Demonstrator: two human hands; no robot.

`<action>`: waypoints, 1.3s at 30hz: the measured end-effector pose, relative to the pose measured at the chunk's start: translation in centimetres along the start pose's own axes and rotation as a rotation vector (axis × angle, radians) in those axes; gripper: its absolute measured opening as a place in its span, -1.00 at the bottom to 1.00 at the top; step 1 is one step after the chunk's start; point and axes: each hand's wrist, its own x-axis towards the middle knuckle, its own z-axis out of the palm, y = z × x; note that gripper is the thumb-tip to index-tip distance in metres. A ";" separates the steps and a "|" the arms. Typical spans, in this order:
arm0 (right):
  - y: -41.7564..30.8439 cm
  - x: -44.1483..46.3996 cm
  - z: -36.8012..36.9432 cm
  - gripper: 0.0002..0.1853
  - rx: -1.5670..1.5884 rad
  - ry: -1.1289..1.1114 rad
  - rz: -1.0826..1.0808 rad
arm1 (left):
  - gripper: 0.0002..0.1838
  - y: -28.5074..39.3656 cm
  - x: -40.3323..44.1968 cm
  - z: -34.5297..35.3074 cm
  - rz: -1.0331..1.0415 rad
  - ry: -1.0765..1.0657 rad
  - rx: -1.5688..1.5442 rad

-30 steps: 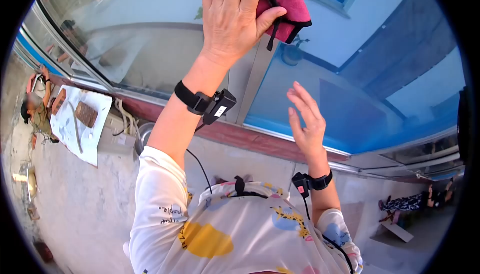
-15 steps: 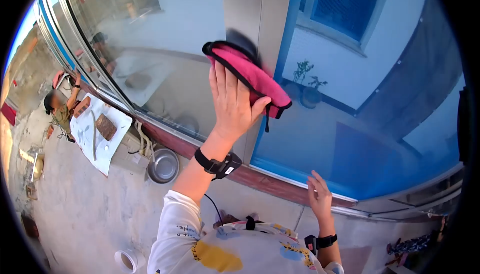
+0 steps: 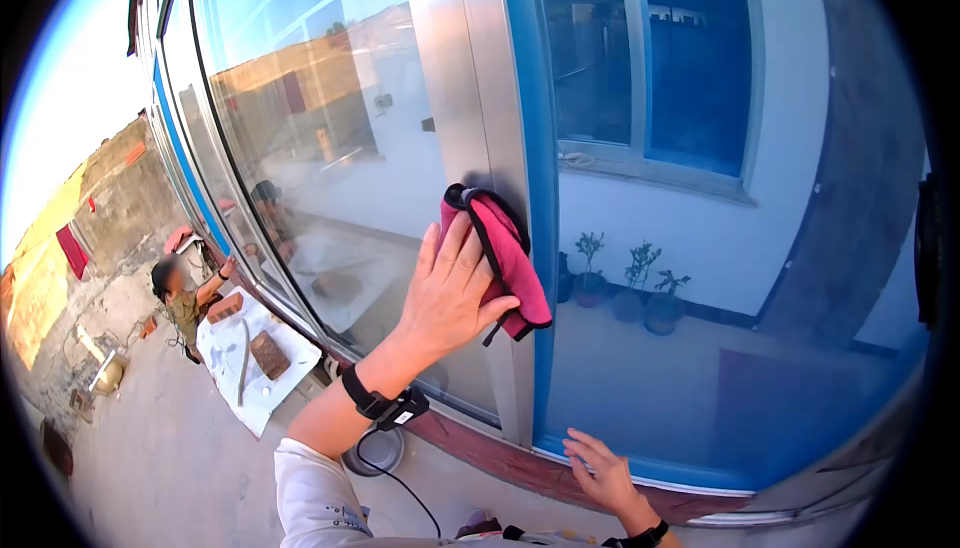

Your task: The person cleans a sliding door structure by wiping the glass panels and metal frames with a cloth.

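Observation:
A pink cloth with black edging (image 3: pixel 515 273) lies against the silver metal frame (image 3: pixel 480 78) between two window panes. My left hand (image 3: pixel 450 288) presses on it, fingers pointing up and the thumb over its lower edge. Low on the right, my right hand (image 3: pixel 600 470) is raised before the blue-framed glass (image 3: pixel 660 388), empty, with its fingers apart. It touches nothing that I can make out.
At the left a co-worker (image 3: pixel 185 303) reaches toward the window beside a white-covered table (image 3: pixel 255 403) bearing a brown block (image 3: pixel 268 355). A metal basin (image 3: pixel 385 451) sits below my left forearm. Potted plants (image 3: pixel 662 308) show through the glass.
The view has tilted upward, showing more sky and window. My left hand and the cloth have shifted down along the frame. My right hand stays low, its fingers still spread.

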 end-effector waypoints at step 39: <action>-2.8 11.4 5.7 -0.55 -0.501 0.126 -0.285 | -0.41 -28.4 55.6 -19.6 0.103 0.711 0.005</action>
